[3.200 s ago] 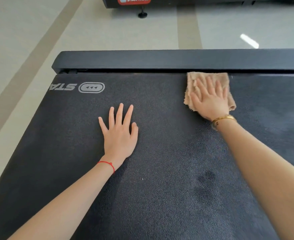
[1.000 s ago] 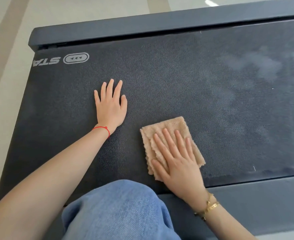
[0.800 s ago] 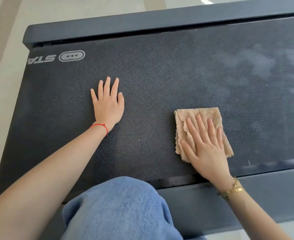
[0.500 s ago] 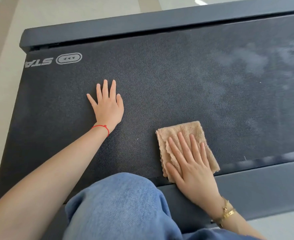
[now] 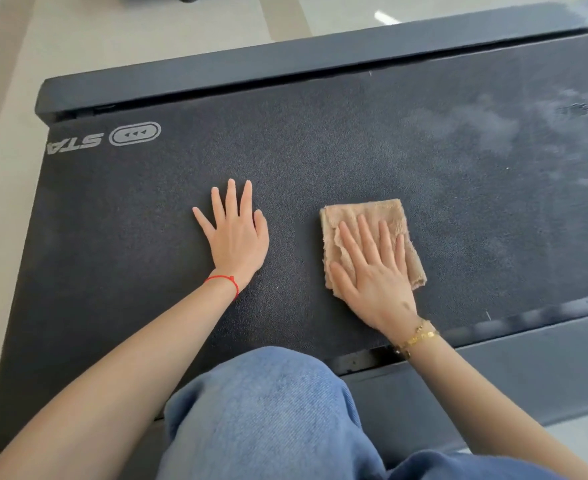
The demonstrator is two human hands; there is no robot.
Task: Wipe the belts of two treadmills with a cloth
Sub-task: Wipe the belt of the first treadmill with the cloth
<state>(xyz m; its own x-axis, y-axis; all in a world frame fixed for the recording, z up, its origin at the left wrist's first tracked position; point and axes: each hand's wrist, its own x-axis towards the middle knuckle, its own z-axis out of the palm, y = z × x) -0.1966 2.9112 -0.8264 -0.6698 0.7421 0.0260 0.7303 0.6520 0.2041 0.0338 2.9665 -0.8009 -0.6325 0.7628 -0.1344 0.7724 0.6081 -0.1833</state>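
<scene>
A black treadmill belt point(image 5: 320, 161) with a white logo at its far left fills the view. A folded tan cloth point(image 5: 372, 216) lies on the belt right of centre. My right hand point(image 5: 375, 271) presses flat on the cloth with straight fingers; a gold bracelet is on that wrist. My left hand point(image 5: 235, 233) rests flat on the bare belt to the cloth's left, fingers spread, a red string on the wrist. Pale dusty smears mark the belt at the right.
Dark grey side rails run along the belt's far edge point(image 5: 285, 60) and near edge point(image 5: 527, 362). My knee in blue jeans point(image 5: 268, 410) is over the near rail. Pale tiled floor point(image 5: 1, 168) lies to the left and beyond.
My right hand has slid the cloth back and forth over the belt, and since half a second ago pushed it away from the near rail. My left hand has stayed planted.
</scene>
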